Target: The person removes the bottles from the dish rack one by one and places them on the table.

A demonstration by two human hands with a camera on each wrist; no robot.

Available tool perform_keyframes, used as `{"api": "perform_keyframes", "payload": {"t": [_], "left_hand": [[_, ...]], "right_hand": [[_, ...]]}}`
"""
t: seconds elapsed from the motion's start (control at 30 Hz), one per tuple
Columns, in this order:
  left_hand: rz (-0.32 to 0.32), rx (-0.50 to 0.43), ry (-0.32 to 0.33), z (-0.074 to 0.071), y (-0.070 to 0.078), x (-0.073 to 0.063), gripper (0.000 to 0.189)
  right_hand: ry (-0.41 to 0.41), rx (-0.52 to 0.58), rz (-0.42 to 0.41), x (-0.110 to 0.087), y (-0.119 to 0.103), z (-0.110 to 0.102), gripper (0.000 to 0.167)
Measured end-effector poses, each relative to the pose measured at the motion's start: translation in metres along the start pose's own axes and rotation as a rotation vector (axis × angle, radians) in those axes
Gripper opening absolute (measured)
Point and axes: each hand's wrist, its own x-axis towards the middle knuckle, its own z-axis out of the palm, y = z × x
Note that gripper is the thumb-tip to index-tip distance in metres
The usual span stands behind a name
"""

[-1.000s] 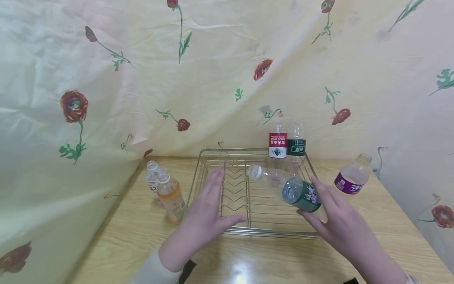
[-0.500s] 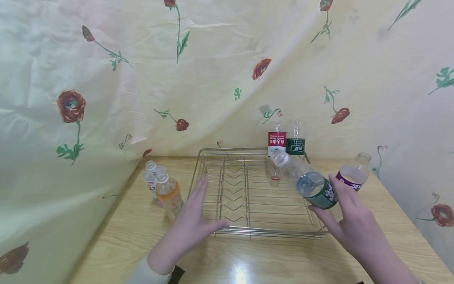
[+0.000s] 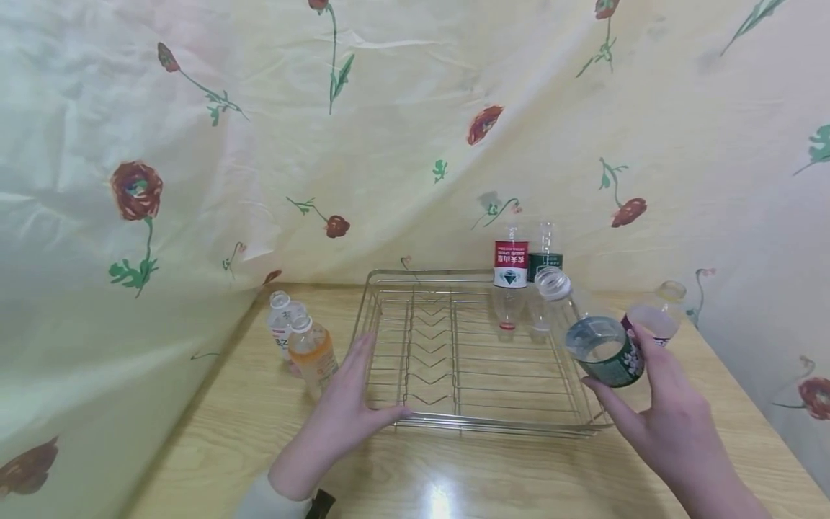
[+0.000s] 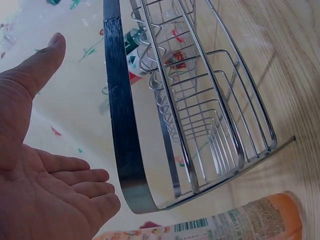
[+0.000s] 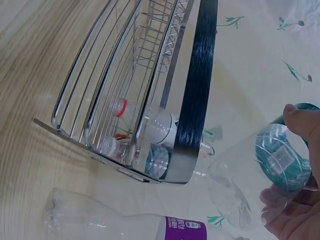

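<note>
My right hand grips a clear plastic bottle by its green-labelled end. It is tilted over the right side of the wire dish rack, with its narrow neck pointing away and up to the left. In the right wrist view, thumb and fingers hold the bottle apart from the rack. My left hand hovers by the rack's front left corner, thumb spread and fingers straight. The left wrist view shows this hand holding nothing, beside the rack's dark band.
A red-labelled bottle and a green-labelled bottle stand neck down in the rack's back right. An orange-labelled bottle and a pale-labelled bottle stand left of it. A purple-labelled bottle is on the right.
My right hand has moved right with the green-labelled bottle, and the bottle's neck has swung upward and to the right. My left hand has shifted left and down, away from above the rack.
</note>
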Motion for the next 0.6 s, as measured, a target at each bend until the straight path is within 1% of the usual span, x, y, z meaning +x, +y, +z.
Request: {"api": "perform_keyframes", "payload": {"t": [0.23,0.33,0.47,0.6], "left_hand": [[-0.059,-0.05,0.016,0.001,-0.006,-0.002,0.124],[-0.076,-0.07,0.023,0.002,-0.009,-0.003,0.122],[-0.108,-0.083,0.022,0.002,-0.013,-0.005,0.124],[-0.109,-0.088,0.024,0.005,-0.017,-0.007,0.126]], "right_hand": [[0.019,-0.024,0.041,-0.007,0.003,-0.003,0.094],[-0.011,-0.034,0.098,-0.011,0.004,-0.006,0.097],[-0.058,-0.044,0.139,-0.016,0.007,-0.01,0.095],[-0.049,-0.039,0.157,-0.021,0.009,-0.012,0.09]]}}
